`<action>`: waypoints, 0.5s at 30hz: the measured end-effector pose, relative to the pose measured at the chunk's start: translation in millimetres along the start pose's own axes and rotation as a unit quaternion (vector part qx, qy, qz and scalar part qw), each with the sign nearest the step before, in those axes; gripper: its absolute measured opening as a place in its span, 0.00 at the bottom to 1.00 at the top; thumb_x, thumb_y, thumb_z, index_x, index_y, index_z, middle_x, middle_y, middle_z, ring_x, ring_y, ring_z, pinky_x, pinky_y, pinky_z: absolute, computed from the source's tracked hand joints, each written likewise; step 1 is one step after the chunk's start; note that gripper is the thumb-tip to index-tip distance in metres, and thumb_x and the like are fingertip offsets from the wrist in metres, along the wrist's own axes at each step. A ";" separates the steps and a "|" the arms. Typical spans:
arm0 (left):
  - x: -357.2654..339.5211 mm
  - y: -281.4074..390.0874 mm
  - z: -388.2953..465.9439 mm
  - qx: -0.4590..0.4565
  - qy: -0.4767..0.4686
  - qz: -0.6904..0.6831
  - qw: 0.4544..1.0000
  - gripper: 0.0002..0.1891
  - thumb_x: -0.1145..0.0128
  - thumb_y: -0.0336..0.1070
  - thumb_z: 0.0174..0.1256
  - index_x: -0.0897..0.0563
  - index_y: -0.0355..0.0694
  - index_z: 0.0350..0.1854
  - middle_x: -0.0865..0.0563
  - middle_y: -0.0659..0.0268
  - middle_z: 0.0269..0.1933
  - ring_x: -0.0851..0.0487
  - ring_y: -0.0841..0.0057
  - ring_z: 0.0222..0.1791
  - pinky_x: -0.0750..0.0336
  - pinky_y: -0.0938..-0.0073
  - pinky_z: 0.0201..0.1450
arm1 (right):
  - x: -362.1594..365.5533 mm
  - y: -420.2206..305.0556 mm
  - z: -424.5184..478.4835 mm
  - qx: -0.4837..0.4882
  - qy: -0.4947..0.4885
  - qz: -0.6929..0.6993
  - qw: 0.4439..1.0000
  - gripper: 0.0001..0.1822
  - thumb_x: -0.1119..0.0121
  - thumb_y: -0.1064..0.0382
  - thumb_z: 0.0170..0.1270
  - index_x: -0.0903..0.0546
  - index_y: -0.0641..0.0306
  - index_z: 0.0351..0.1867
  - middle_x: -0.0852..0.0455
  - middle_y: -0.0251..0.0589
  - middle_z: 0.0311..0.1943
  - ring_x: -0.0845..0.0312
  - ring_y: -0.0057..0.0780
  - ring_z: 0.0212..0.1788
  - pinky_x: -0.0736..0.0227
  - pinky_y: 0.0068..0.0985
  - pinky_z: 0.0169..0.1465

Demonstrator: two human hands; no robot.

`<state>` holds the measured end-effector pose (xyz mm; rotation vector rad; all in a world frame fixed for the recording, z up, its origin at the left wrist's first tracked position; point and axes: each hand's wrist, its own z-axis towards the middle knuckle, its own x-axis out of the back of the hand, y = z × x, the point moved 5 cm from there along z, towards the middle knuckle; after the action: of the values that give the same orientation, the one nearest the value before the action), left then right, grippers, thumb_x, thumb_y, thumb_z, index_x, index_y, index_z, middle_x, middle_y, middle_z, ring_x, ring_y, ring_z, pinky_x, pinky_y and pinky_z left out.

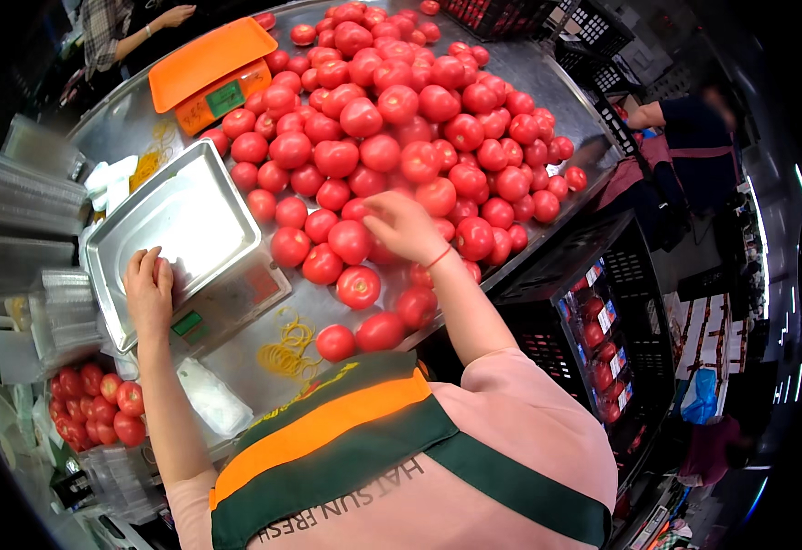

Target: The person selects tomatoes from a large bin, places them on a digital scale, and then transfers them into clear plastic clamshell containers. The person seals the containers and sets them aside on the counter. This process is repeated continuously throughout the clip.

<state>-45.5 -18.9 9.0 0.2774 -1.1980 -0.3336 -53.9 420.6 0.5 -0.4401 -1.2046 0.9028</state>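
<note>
My left hand [148,292] is over the near left part of a metal tray [232,180] lying on a weighing scale [236,292]. Its fingers are curled around a tomato [176,275], which is mostly hidden by the hand and the glare. My right hand [401,223] reaches in at the near side of a large heap of tomatoes [397,103]. The fingers are bent over the tomatoes there; whether they grip one is not clear. Loose tomatoes [358,287] lie between my right hand and the table's near edge.
An orange scale [212,69] stands behind the tray. Yellow rubber bands [287,349] and white plastic bags [212,399] lie nearby. Stacked clear containers [23,199] line the left. A black crate [580,330] with packed tomatoes stands right of the metal table [559,89]. Other people are at far left and right.
</note>
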 end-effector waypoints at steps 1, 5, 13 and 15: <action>-0.9 -0.4 1.0 0.011 0.014 -0.001 1.000 0.16 0.44 0.39 0.71 0.16 0.39 0.55 0.20 0.53 0.60 0.24 0.55 0.60 0.31 0.61 0.64 | -3.7 -5.0 -0.5 0.038 0.002 -0.032 0.999 0.13 0.36 0.60 0.64 0.16 0.63 0.47 0.15 0.47 0.44 0.16 0.45 0.45 0.21 0.35 0.48; -5.2 0.6 4.0 0.009 0.017 -0.001 1.000 0.15 0.45 0.40 0.71 0.16 0.40 0.54 0.20 0.53 0.59 0.24 0.55 0.59 0.30 0.61 0.63 | -0.9 9.4 2.8 -0.020 0.030 -0.089 0.995 0.14 0.36 0.58 0.62 0.16 0.59 0.46 0.15 0.45 0.43 0.17 0.47 0.46 0.21 0.38 0.48; -7.7 -4.3 -0.5 0.019 0.038 0.012 0.999 0.14 0.44 0.39 0.71 0.16 0.40 0.53 0.20 0.55 0.58 0.24 0.56 0.60 0.30 0.61 0.63 | 24.4 2.7 -42.0 -0.112 -0.143 -0.349 0.919 0.18 0.33 0.60 0.54 0.20 0.59 0.46 0.19 0.48 0.46 0.22 0.49 0.51 0.21 0.42 0.49; -6.0 0.7 0.7 0.026 0.036 0.005 0.999 0.15 0.44 0.40 0.70 0.16 0.40 0.53 0.20 0.55 0.58 0.25 0.56 0.60 0.30 0.61 0.63 | 13.3 2.5 -55.9 -0.046 -0.104 -0.385 0.916 0.18 0.33 0.63 0.53 0.21 0.58 0.47 0.20 0.47 0.49 0.24 0.48 0.54 0.22 0.41 0.51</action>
<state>-48.1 -15.9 4.4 0.3259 -1.1382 -0.2824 -1.9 441.6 -11.8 0.0811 -1.4592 0.2104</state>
